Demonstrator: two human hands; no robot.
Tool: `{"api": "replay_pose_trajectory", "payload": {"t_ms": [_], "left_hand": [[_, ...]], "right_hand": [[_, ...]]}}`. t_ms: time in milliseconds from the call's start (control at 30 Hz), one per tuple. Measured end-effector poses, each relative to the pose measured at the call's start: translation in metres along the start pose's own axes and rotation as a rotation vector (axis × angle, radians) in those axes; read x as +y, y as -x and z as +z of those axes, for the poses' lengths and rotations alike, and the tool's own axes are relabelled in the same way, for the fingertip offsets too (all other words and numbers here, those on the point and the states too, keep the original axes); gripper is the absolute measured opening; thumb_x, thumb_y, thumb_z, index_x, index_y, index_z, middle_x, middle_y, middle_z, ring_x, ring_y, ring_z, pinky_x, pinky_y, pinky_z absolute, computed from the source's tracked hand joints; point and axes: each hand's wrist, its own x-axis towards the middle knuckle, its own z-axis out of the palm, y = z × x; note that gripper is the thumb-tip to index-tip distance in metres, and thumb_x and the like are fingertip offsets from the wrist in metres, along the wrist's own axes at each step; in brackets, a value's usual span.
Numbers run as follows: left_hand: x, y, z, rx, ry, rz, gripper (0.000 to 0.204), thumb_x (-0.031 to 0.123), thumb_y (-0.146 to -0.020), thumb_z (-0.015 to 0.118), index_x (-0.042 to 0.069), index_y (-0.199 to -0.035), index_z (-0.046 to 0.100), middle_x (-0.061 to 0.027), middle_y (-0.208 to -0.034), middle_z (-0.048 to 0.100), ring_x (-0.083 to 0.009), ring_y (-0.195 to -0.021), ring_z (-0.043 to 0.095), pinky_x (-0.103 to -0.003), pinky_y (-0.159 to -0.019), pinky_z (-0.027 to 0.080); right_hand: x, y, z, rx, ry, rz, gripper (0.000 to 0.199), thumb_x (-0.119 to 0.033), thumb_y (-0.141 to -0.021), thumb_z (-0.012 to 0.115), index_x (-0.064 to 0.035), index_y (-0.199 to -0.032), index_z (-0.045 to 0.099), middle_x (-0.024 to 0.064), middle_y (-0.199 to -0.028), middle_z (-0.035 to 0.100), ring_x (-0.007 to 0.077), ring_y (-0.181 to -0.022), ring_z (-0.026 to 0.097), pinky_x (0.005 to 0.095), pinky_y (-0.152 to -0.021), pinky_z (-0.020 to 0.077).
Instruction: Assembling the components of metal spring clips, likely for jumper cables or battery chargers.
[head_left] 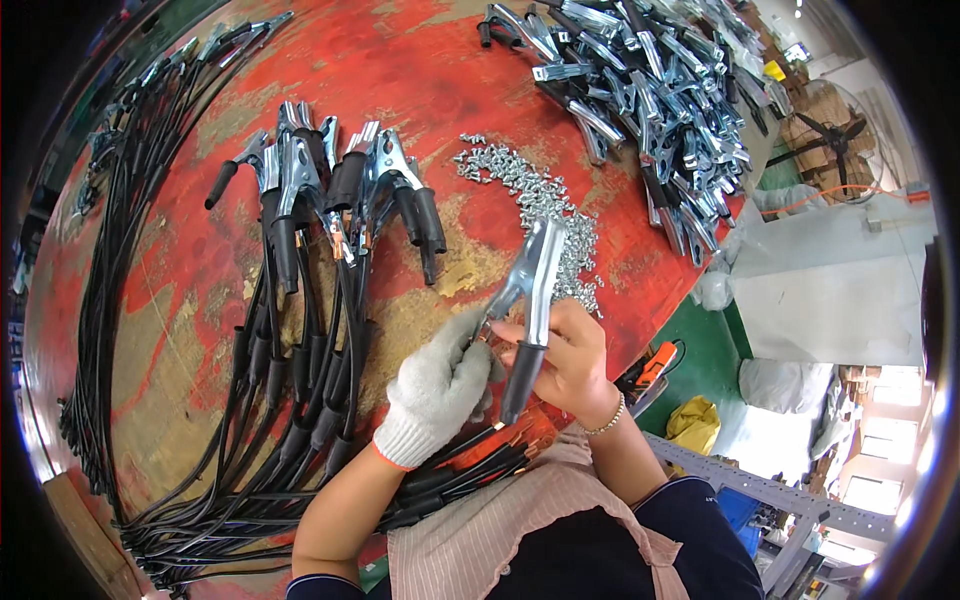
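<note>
A silver metal spring clamp (541, 278) with a black-sleeved handle is held up between both hands, its jaw end pointing away from me. My left hand (436, 388), in a white knitted glove, is closed on the clamp's left handle, where a bit of copper shows at the fingertips. My right hand (574, 362), bare with a bead bracelet, has its fingers bent around the clamp from the right; some fingertips are hidden behind the handle. Below the hands, black cables (455, 480) with bare copper ends lie near my apron.
Small metal screws (525, 180) are scattered beyond the clamp. A large heap of clamps (650, 100) fills the table's far right. Clamps joined to black cables (300, 180) lie left of centre; another cable bundle (125, 200) runs along the left edge. A fan (835, 140) stands off the table.
</note>
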Motion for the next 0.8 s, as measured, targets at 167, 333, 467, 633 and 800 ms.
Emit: {"api": "replay_pose_trajectory", "payload": {"t_ms": [167,333,467,633,800], "left_hand": [[0.001,-0.001,0.006,0.107,-0.197,0.136,0.035,0.013,-0.095,0.050,0.002,-0.128,0.054,-0.0092,-0.083,0.068,-0.0120,-0.062,0.064,-0.027,-0.057,0.052],[0.029,0.005,-0.009,0.271,-0.240,0.063,0.032,0.011,-0.096,0.052,-0.001,-0.126,0.055,-0.0077,-0.088,0.068,-0.0189,-0.076,0.065,-0.031,-0.071,0.053],[0.025,-0.015,-0.044,0.579,-0.483,0.373,0.038,0.020,-0.096,0.055,0.001,-0.129,0.053,-0.0118,-0.093,0.069,-0.0197,-0.074,0.066,-0.033,-0.064,0.051],[0.038,-0.028,-0.028,0.771,-1.383,0.049,0.041,0.037,-0.092,0.059,0.015,-0.126,0.054,-0.0172,-0.083,0.070,-0.0388,-0.068,0.067,-0.048,-0.059,0.051],[0.045,-0.032,-0.033,0.738,-1.502,-0.098,0.037,0.034,-0.088,0.063,0.017,-0.120,0.056,-0.0144,-0.094,0.070,-0.0380,-0.073,0.067,-0.049,-0.062,0.051]], "right_hand": [[0.003,0.000,0.001,0.052,-0.045,-0.037,0.029,-0.012,-0.066,0.081,-0.0115,-0.093,0.072,0.0056,-0.085,0.061,0.0239,-0.072,0.060,0.0346,-0.061,0.0477],[0.013,0.003,-0.003,0.190,-0.059,0.030,0.021,-0.011,-0.072,0.078,-0.0107,-0.091,0.069,0.0053,-0.080,0.060,0.0244,-0.070,0.060,0.0346,-0.058,0.0485],[0.038,0.022,-0.023,0.205,-0.029,0.146,0.021,-0.011,-0.076,0.076,-0.0133,-0.097,0.071,0.0049,-0.082,0.062,0.0238,-0.073,0.062,0.0340,-0.061,0.0502],[0.063,0.040,-0.036,0.231,0.113,0.266,0.020,-0.014,-0.079,0.073,-0.0136,-0.099,0.071,0.0052,-0.088,0.064,0.0252,-0.081,0.063,0.0361,-0.070,0.0518],[0.098,0.041,-0.088,0.445,0.292,0.365,0.023,-0.016,-0.082,0.072,-0.0136,-0.105,0.070,0.0075,-0.095,0.065,0.0269,-0.087,0.063,0.0368,-0.075,0.0512]]}}
